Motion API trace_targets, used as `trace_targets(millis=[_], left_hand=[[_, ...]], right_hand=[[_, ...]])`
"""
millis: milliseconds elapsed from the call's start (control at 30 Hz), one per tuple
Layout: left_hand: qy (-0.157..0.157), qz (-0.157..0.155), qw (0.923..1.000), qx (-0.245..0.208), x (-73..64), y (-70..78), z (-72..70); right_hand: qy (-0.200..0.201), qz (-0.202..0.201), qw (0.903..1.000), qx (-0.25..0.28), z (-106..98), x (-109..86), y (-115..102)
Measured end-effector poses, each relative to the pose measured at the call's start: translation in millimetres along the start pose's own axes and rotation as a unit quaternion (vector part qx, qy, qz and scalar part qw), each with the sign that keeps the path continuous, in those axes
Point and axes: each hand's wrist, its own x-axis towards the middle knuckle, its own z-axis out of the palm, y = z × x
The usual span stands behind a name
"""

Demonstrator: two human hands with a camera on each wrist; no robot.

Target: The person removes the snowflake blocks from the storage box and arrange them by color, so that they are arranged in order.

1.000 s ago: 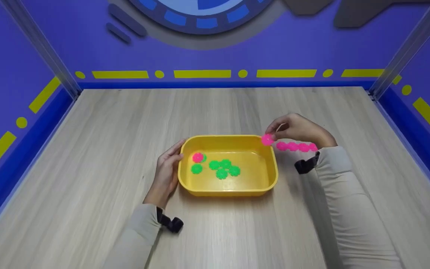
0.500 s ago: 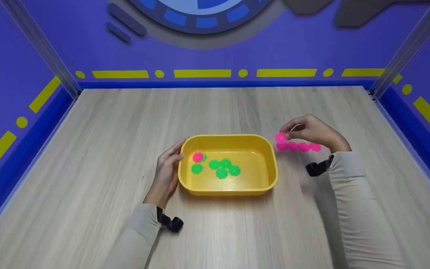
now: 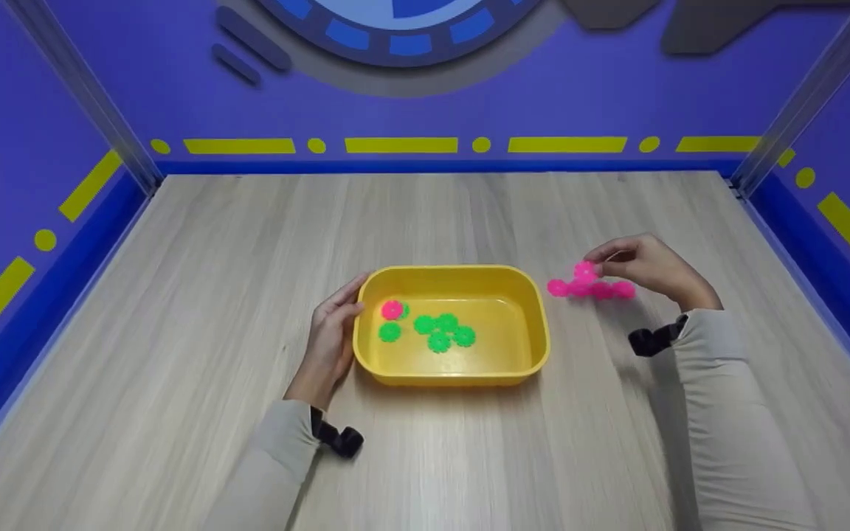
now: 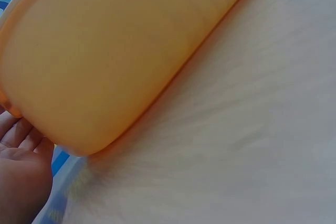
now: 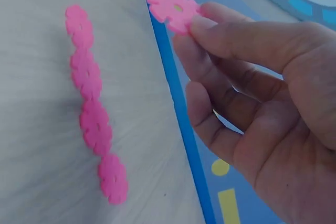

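My right hand pinches a pink snowflake disc between thumb and forefinger. The disc is held above a row of pink snowflake discs lying on the table right of the yellow plastic tub. In the right wrist view this row runs as a line of several notched discs, apart from the held one. My left hand grips the tub's left end, thumb at the rim and fingers along the outer wall. Only part of that hand shows in the left wrist view.
Inside the tub lie several green snowflake discs and a pink disc overlapping a green one at the left. The wooden table is bounded by blue-purple panels at the back and sides.
My right hand has moved right from the tub's far right corner, carrying the pink snowflake disc over the row of discs. The left hand and tub have stayed put.
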Motion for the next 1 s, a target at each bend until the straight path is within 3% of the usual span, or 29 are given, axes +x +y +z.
trace_targets(millis=[267,500,1000], left_hand=[[0.010,-0.006,0.9999,-0.011,0.4,0.2,1.4],[0.010,-0.004,0.9997,-0.020,-0.1,-0.5,2.2],[0.013,-0.002,0.9999,-0.011,0.2,-0.9,2.0]], right_hand=[[0.036,0.016,0.9991,0.013,-3,-6.5,17],[0.048,0.006,0.9985,0.025,-6,-14.9,32],[0.083,0.046,0.9946,0.042,-6,-25.3,56]])
